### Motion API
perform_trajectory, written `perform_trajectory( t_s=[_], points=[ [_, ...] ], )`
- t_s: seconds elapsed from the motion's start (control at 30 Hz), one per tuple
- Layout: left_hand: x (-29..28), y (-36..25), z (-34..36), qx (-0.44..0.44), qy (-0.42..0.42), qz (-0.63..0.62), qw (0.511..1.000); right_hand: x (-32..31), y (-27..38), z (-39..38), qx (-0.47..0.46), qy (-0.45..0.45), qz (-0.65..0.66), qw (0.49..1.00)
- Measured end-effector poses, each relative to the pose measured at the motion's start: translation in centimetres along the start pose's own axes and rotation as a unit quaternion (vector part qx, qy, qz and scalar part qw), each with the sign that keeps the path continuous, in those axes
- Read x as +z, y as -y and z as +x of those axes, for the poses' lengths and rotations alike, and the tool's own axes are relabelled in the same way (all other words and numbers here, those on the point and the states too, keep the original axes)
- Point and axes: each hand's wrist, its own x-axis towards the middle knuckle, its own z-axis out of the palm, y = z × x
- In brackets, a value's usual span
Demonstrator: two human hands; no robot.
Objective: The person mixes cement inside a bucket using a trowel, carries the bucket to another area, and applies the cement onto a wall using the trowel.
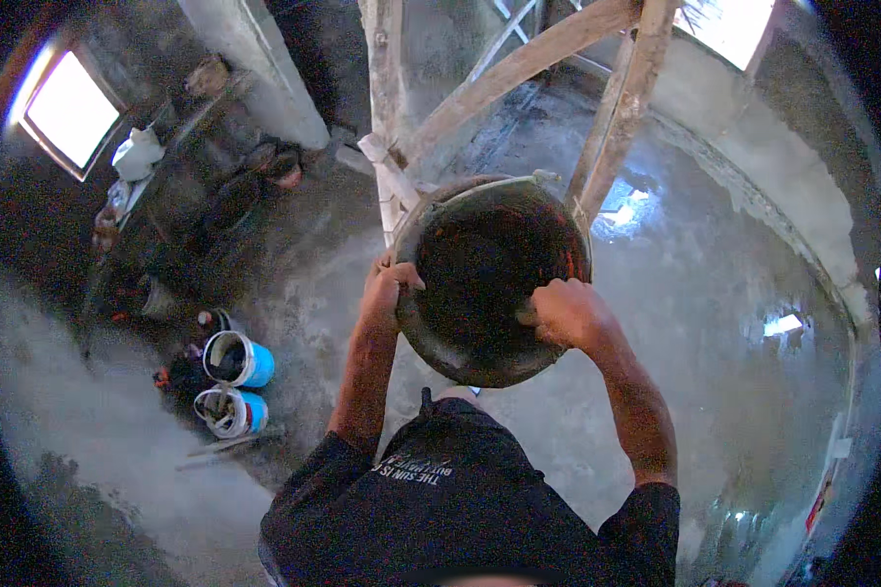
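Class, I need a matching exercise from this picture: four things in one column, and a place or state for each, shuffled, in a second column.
1. pan
2. buckets
3. window
4. left hand

A. bright, far upper left
B. gripping the pan's left rim
C. held in both hands
D. on the floor, lower left

Pairs: 1-C, 2-D, 3-A, 4-B. The right hand grips the pan's right rim.

Pan: between my left grip and right grip, before my chest.
Wooden frame: behind the pan.
Two buckets: on the floor, to my left.
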Motion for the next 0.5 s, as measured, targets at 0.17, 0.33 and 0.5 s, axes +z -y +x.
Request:
perform_trajectory(
  t_s=[0.17, 0.33, 0.5],
  points=[
    [3.7, -0.4, 0.4, -0.004, 0.034, -0.022, 0.999, -1.4, -1.8, 0.4, 0.04, -0.058, -0.111, 0.991],
    [6.4, -0.7, 0.9, -0.035, 0.021, 0.001, 0.999, -0.7, -3.2, 0.9, 0.073, -0.167, -0.15, 0.972],
    [8.6, -0.3, 0.1, -0.02, 0.035, 0.004, 0.999, 0.2, -4.8, -0.7, 0.102, -0.174, -0.13, 0.971]
  ],
)
